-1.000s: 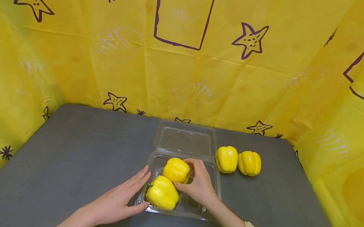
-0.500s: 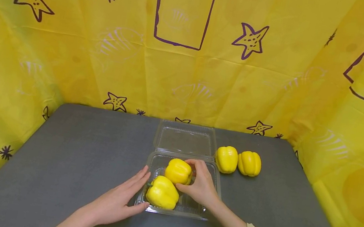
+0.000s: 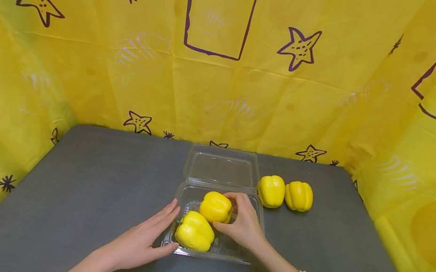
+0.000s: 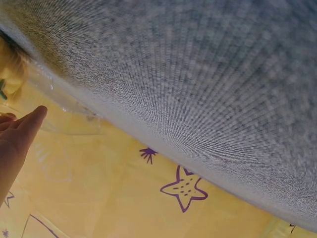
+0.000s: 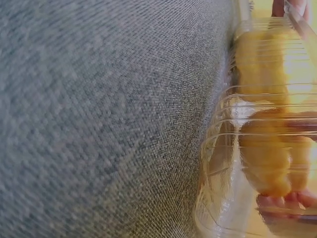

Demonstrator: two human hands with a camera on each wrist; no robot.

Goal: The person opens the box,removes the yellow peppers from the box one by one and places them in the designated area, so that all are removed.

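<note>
The grey desk [image 3: 122, 173] meets a yellow printed cloth [image 3: 123, 83] along its far edge, across the middle of the frame; its side edges slant outward toward the lower corners; a broad stretch of desk runs from the left hand [image 3: 145, 241] to the left edge, and another from the loose peppers to the right edge. At lower centre lies a clear plastic box [image 3: 224, 257], its lid [image 3: 223, 168] folded back flat toward the far edge, hinge running left to right; inside it sit two yellow peppers. The near pepper [image 3: 195, 231] is at the box's lower left, its green stem pointing left, its long axis nearly level, dipping slightly rightward; the held pepper [image 3: 215, 207] is just above and right of it, its stem not visible; whether the two touch I cannot tell. The right hand [image 3: 244, 226] is partly closed, thumb and curved fingers gripping the held pepper's right end; the left hand has its fingers straight along the box's left side, thumb at the lower left corner. Right of the box, a loose pepper [image 3: 271, 191] stands just beside its rim, with another pepper [image 3: 299, 196] next to it.
</note>
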